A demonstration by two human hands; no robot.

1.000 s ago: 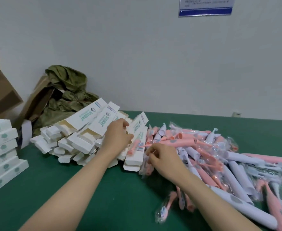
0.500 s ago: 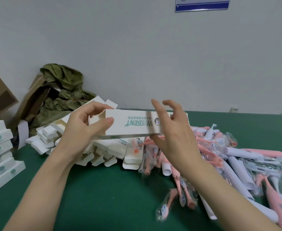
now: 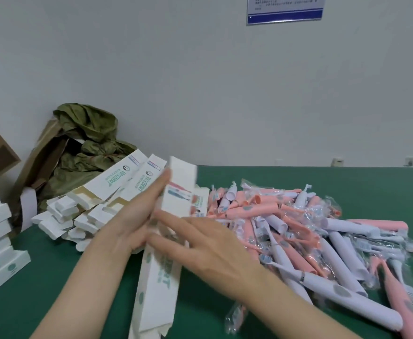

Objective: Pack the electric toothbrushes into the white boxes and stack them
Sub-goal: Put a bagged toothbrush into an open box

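I hold the white box (image 3: 162, 260) between my flat left hand (image 3: 132, 221) and the spread fingers of my right hand (image 3: 207, 250). Its long axis runs away from me, far end toward the wall, above the green table (image 3: 322, 182). Half a second ago it lay crosswise.

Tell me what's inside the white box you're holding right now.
Cannot tell. The white box lies lengthwise between the left hand and right hand; its near end flaps hang open, but the interior is hidden. Toothbrushes remain piled alongside.
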